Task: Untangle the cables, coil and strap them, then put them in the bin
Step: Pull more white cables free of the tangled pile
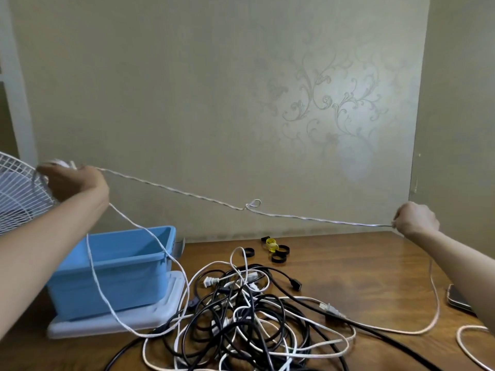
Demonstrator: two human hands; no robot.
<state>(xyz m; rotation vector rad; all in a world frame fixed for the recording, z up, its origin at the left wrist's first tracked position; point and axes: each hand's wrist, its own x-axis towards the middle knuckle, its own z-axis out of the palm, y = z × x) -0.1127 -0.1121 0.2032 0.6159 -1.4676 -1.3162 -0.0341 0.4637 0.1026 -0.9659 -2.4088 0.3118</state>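
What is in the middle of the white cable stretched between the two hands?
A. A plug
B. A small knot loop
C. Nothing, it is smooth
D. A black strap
B: the white cable held taut between the left hand and the right hand has a small knot loop midway.

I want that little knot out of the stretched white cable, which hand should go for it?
Probably the right hand: the knot sits nearer it on the white cable, while the left hand also grips the gathered end.
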